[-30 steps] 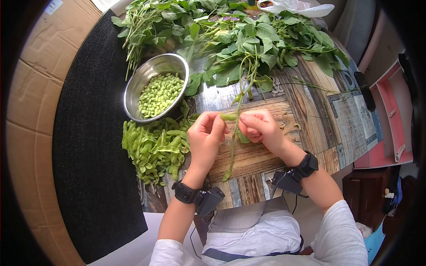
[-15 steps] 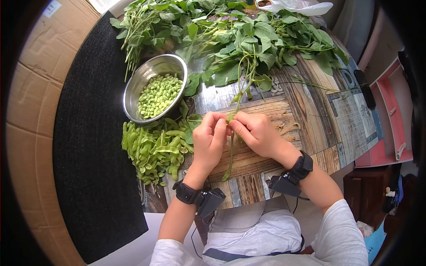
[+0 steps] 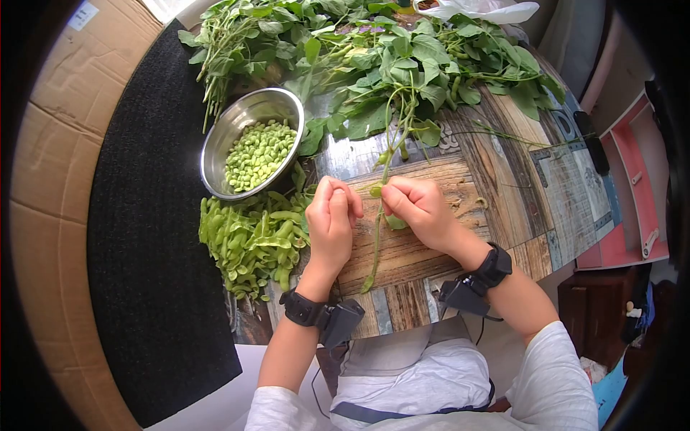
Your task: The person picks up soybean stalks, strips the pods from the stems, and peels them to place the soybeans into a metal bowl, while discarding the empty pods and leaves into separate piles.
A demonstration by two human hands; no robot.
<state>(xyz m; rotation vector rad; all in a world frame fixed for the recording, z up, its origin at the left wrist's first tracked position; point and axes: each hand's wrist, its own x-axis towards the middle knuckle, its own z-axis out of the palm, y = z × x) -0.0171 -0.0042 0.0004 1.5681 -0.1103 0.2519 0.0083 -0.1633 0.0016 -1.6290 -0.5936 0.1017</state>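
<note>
Pinching a small green pod (image 3: 376,191) between thumb and forefinger, the right hand (image 3: 420,210) works just above the middle of the table's (image 3: 413,262) near part, beside a stem (image 3: 377,248) that trails toward the near edge. The left hand (image 3: 332,219) is just beside it, thumb and fingers drawn together; whether it grips anything is hidden. Shelling looks well along but unfinished: a good many beans (image 3: 260,154) are out, and a heap of hulls (image 3: 257,241), several split open, lies by the left edge. Leafy plants (image 3: 431,61) cover much of the far side, and a few pods show among their leaves and on the stems, so a fair amount seems left; how many pods the leaves hide, I cannot tell.

The steel bowl (image 3: 266,104) rests near the left edge, between hulls and plants. Loose green beans cover its bottom, with bare wall above them, so it has room for more. At the far edge lies a white bag (image 3: 496,11), crumpled; its contents, if any, cannot be made out.
</note>
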